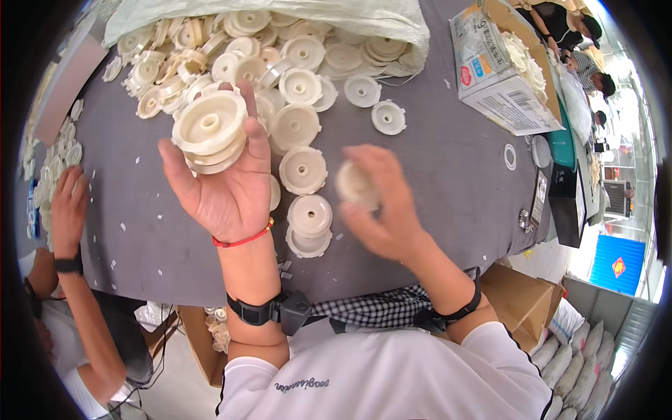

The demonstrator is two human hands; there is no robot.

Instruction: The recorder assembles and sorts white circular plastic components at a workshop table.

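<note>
My left hand [227, 178] is raised over the grey table, its fingers wrapped round a stack of cream plastic discs [210, 124]. The top disc is round, with a raised rim and a small hub at its centre. To the right, my right hand [383, 199] is smeared by motion and grips one cream plastic disc [355, 185] at its edge. Between my hands, a column of similar discs [303, 170] lies on the table, with two discs overlapping [309, 217] at its near end. Two single discs [388, 117] lie farther off to the right.
A large white woven sack [280, 8] spills a heap of discs at the far side. An open carton [493, 77] of white parts stands far right. At the left, a co-worker's hand [68, 203] touches another heap. Cardboard boxes [521, 297] stand below the table's near edge.
</note>
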